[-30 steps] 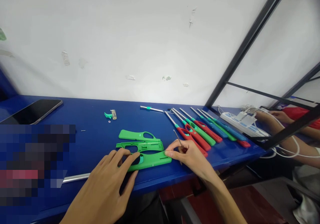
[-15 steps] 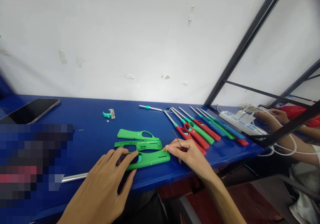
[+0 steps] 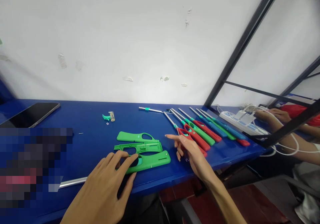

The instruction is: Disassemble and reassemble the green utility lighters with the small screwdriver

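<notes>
My left hand [image 3: 106, 180] rests around the trigger opening of a green stick lighter [image 3: 152, 161] and holds it against the table, its metal tube [image 3: 72, 183] pointing left. A tiny bright screw seems to stand at the right end of the lighter's handle. Just right of that end, my right hand [image 3: 188, 150] keeps a thin screwdriver [image 3: 177, 129] in its curled fingers, shaft up, with the index finger stretched out. Most of the screwdriver's handle is hidden. Behind the lighter lie two green handle shells, one closed-side up [image 3: 135, 136] and one showing its inside [image 3: 146, 146].
Several red, green and blue stick lighters [image 3: 200, 134] lie in a row at right. A loose metal tube [image 3: 150, 109], small lighter parts [image 3: 110, 116] and a phone [image 3: 32, 114] are farther back. A power strip [image 3: 240, 122] sits by the black frame [image 3: 230, 57]; another person's arm [image 3: 280, 130] is beyond.
My right hand has come away from the lighter's end, slightly to the right, letting go of the tiny screw there. My left hand stays on the lighter.
</notes>
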Available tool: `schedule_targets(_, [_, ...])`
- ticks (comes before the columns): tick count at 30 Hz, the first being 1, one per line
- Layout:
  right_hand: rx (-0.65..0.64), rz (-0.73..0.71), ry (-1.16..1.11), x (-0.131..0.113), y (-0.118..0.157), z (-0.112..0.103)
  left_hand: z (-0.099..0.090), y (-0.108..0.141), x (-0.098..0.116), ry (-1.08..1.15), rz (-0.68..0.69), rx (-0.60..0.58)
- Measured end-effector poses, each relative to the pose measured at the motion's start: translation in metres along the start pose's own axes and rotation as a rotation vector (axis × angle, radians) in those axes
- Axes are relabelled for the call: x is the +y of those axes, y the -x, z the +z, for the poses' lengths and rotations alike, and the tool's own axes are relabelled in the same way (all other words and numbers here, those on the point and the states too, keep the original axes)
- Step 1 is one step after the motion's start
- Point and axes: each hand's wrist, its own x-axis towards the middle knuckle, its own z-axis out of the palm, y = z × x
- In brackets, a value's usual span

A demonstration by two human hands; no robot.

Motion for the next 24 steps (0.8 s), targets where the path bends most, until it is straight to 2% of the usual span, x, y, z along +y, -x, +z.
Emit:
schedule_targets(11, [0.214, -0.139, -0.071, 0.0022, 0.0006, 0.0067, 0.0006, 0.0006, 0.0001, 0.003, -0.005, 0.007])
schedule_targets(14, [0.21, -0.134, -0.091, -0.0001, 0.0024, 0.003, 0.0008, 0.0002, -0.0005, 0.014, -0.006, 0.007])
schedule_targets(19, [0.104, -0.111, -0.286, -0.0036, 0.002, -0.003, 0.0011, 0.0005, -0.0008, 0.022, -0.018, -0.009])
schedule_targets(24, [0.308, -0.189, -0.092, 0.0028, 0.0036, 0.0027, 0.0005, 0.0009, -0.0001, 0.029, -0.016, -0.022])
